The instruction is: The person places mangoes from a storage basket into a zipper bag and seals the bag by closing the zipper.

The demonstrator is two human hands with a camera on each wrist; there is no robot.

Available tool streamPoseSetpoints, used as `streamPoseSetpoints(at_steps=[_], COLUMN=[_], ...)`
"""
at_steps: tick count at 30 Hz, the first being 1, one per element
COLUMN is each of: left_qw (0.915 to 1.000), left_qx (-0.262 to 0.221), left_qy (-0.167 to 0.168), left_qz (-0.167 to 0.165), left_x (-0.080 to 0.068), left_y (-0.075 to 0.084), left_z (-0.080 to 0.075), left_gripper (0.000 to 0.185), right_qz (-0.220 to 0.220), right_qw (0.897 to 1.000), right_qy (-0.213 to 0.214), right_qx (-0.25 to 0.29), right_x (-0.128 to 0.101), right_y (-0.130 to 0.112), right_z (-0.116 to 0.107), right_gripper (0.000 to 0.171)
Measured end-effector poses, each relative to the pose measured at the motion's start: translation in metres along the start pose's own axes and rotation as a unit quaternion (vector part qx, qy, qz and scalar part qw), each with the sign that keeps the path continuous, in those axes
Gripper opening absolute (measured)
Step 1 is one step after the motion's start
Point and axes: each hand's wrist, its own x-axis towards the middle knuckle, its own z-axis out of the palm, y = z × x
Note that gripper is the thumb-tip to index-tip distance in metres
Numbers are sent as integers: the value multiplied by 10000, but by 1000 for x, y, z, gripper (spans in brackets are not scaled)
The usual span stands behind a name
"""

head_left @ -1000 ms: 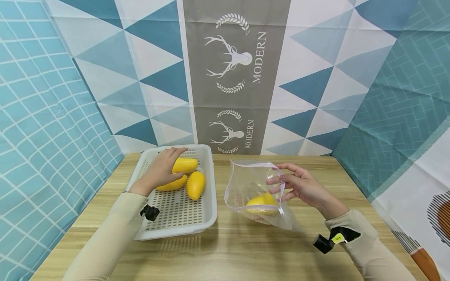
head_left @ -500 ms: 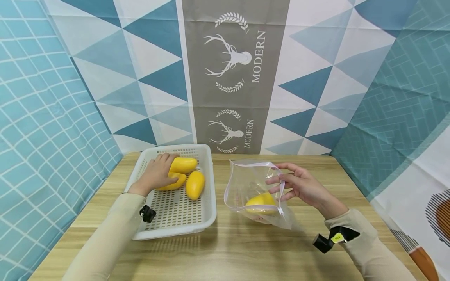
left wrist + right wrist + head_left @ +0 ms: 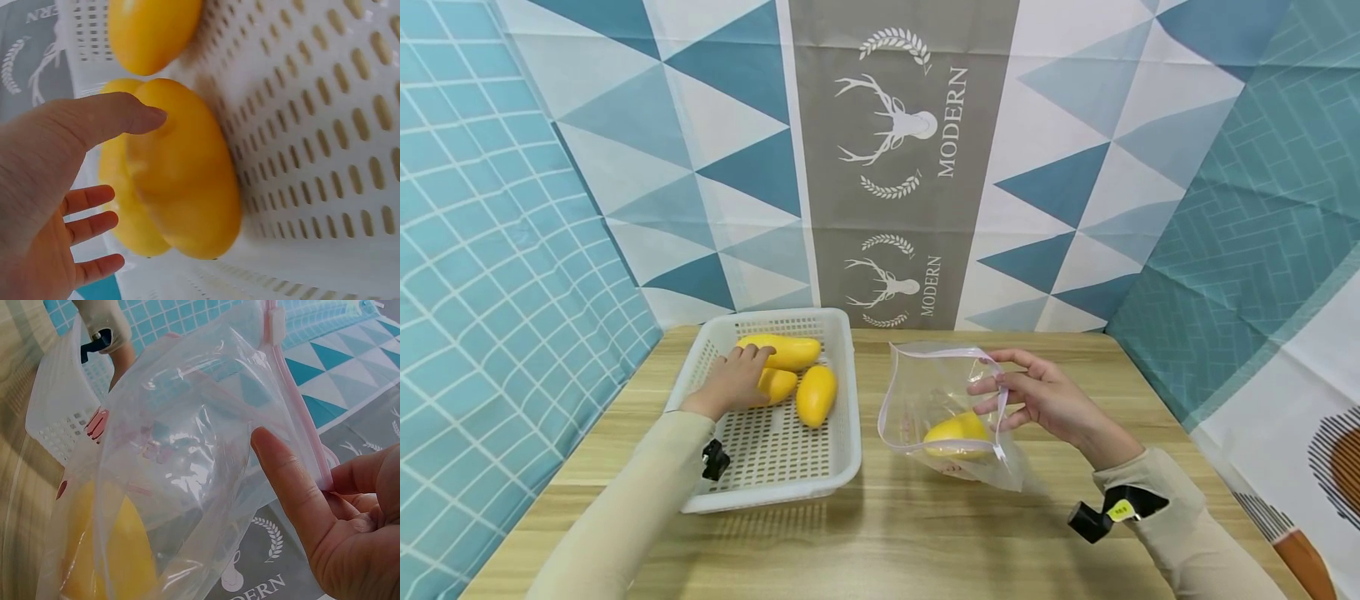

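Observation:
In the head view, three yellow mangoes lie in a white perforated plastic basket: a back mango (image 3: 797, 352), a near-left mango (image 3: 777, 384) and a right mango (image 3: 816, 396). My left hand (image 3: 730, 383) is over the near-left one and partly hides it. Its thumb tip overlaps that mango (image 3: 187, 175) in the left wrist view, while the other fingers are spread apart beyond the pair. My right hand (image 3: 1041, 396) pinches the pink-edged rim of a clear zip bag (image 3: 917, 383), keeping its mouth wide. Inside the bag's bottom sits another mango (image 3: 958, 435).
The basket (image 3: 853, 417) stands on the left of a wooden table (image 3: 880, 542), and the bag is to its right. Patterned cloth (image 3: 895, 167) hangs behind the table. Tile-print cloth (image 3: 497, 292) covers the left side.
My left hand has drawn back slightly toward me and lowered over the near-left mango, uncovering more of the back one. The right hand and bag have stayed in place.

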Motion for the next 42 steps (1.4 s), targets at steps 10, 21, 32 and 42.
streamPoseSetpoints(at_steps=[10, 21, 32, 42], left_qw=[9991, 9979, 9930, 9898], left_qx=[388, -217, -806, -937], left_qy=[-34, -492, -856, -1073], left_qz=[176, 351, 119, 15], left_x=[-1, 3, 3, 2], left_y=[-6, -12, -13, -14], left_z=[14, 22, 20, 16], left_gripper=[68, 72, 74, 76], right_qz=[-18, -1, -4, -4], right_qw=[10000, 10000, 10000, 10000], right_qy=[53, 38, 25, 64], right_qx=[-2, -9, -28, -22], right_x=[0, 0, -1, -1], right_y=[-3, -2, -1, -2], right_z=[2, 1, 1, 1], right_gripper=[27, 27, 27, 27])
